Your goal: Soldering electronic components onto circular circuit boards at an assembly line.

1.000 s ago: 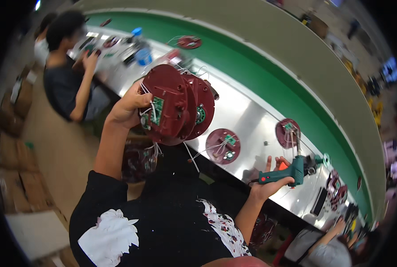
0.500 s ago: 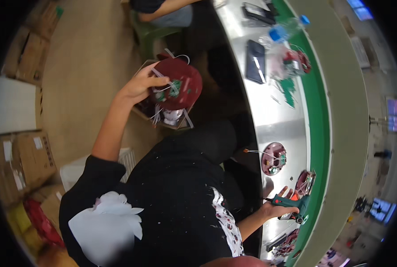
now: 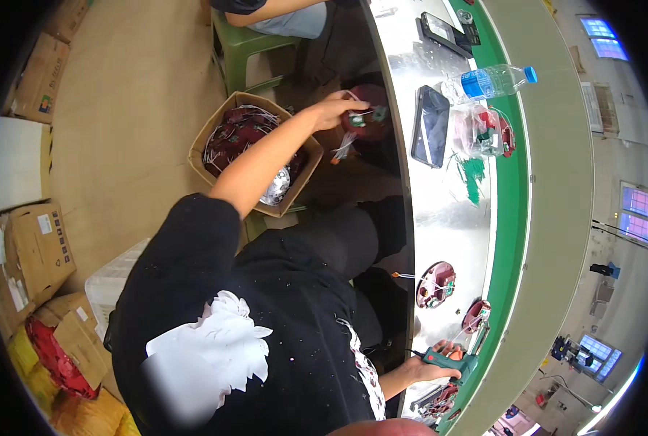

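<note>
I log: long shiny metal workbench [image 3: 447, 218] | open brown cardboard box [image 3: 202, 145], left of it, holding wired maroon parts [image 3: 240, 134] | round maroon plastic-looking disc with green circuitry [image 3: 370, 128], beside the bench edge, gripped by left hand [image 3: 331, 110], thumb across its face | teal pistol-shaped tool [image 3: 468, 368], over bench, in right hand [image 3: 427, 370], fingers loosely curled around it

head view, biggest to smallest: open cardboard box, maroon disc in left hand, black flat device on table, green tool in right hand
1. Open cardboard box
2. Maroon disc and black flat device: too alike to rank; left hand covers part of the disc
3. Green tool
</note>
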A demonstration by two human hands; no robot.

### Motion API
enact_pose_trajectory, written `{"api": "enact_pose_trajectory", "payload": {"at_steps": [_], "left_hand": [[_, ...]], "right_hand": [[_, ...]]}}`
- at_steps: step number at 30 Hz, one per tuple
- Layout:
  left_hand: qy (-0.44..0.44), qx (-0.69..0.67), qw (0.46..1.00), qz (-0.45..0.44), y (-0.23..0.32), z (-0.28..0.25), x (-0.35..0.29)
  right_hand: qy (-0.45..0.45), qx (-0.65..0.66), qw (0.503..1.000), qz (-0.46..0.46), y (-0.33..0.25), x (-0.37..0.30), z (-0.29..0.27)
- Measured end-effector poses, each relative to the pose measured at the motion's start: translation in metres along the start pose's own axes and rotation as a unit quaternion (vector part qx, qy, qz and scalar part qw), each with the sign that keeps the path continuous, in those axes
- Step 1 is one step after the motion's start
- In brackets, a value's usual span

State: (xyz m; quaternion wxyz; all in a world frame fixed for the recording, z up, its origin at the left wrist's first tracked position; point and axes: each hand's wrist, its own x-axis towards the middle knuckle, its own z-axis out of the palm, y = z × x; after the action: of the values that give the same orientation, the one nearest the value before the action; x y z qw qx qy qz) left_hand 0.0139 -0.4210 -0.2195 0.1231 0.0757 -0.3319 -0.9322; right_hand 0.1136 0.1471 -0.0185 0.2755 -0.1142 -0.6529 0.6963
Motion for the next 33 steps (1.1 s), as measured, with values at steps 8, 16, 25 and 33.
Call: {"api": "enact_pose_trajectory", "payload": {"at_steps": [8, 16, 25, 33], "left_hand": [[0.289, 0.593, 0.730, 0.177, -0.160, -0.032, 0.075], [-0.200, 0.651, 0.722, -0.124, -0.111, 0.038, -0.102], [-0.493, 0.549, 0.579, -0.348, 0.055, 0.303, -0.095], [-0.601, 0.526, 0.587, 0.132, -0.160, 0.492, -0.039]], "right_hand": [[0.067, -0.005, 0.998, 0.020, 0.004, -0.006, 0.008], [0.103, -0.021, 0.994, -0.034, 0.019, 0.001, -0.039], [0.153, -0.008, 0.986, -0.073, 0.020, -0.003, -0.056], [0.212, 0.018, 0.974, -0.082, 0.021, -0.033, -0.088]]}}
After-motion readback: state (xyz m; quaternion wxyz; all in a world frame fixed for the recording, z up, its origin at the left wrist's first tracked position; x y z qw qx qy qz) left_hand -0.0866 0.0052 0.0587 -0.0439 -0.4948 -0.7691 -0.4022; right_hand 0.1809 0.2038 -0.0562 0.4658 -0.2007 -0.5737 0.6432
